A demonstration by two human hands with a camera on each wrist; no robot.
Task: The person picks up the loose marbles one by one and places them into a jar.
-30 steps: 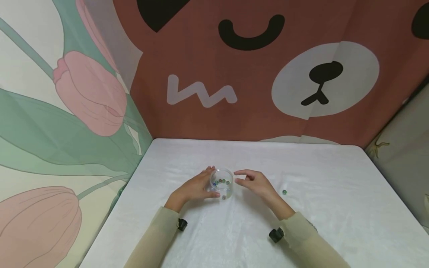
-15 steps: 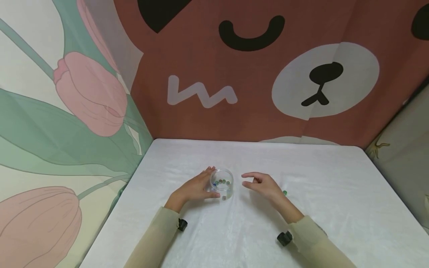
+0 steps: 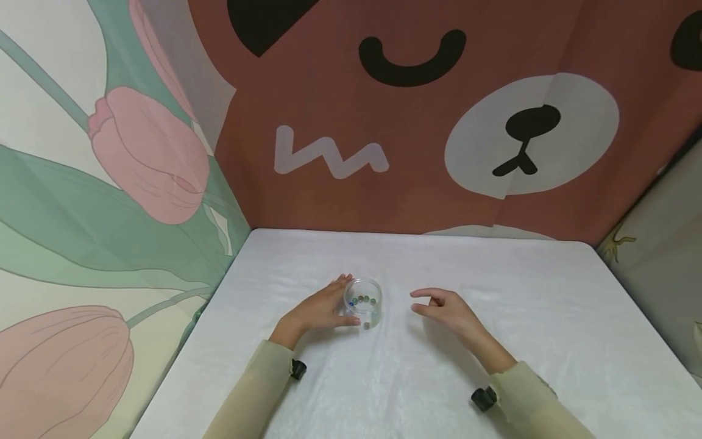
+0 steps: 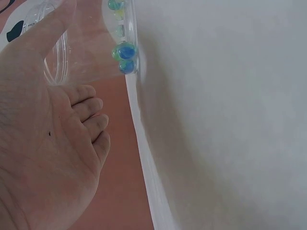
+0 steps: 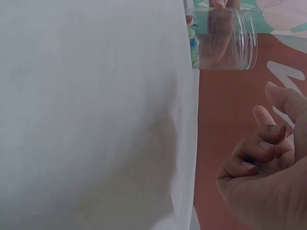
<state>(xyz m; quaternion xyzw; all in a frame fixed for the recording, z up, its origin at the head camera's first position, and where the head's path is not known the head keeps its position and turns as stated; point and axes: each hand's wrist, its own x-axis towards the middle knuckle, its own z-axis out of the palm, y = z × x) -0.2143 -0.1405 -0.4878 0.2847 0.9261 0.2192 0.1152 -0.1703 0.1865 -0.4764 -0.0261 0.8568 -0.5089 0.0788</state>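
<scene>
A clear plastic jar (image 3: 375,316) stands upright, without a lid, near the middle of the white table. Several glass marbles (image 3: 360,299) lie at its bottom, with blue and green ones (image 4: 126,51) showing in the left wrist view. My left hand (image 3: 314,312) holds the jar from its left side, thumb in front and fingers toward the back. To the right of the jar, my right hand (image 3: 451,312) hovers apart from it, thumb and index finger spread with nothing between them. In the right wrist view its other fingers (image 5: 249,153) are loosely curled.
The white cloth-covered table (image 3: 548,292) reaches a brown bear-patterned backdrop (image 3: 417,195) behind. A tulip-patterned curtain (image 3: 148,152) hangs along the left side. Small black cameras (image 3: 484,399) sit at both wrists.
My right hand has drawn back to the right, away from the jar. A loose green marble seen on the table earlier is now hidden by that hand or forearm. My left hand stays put.
</scene>
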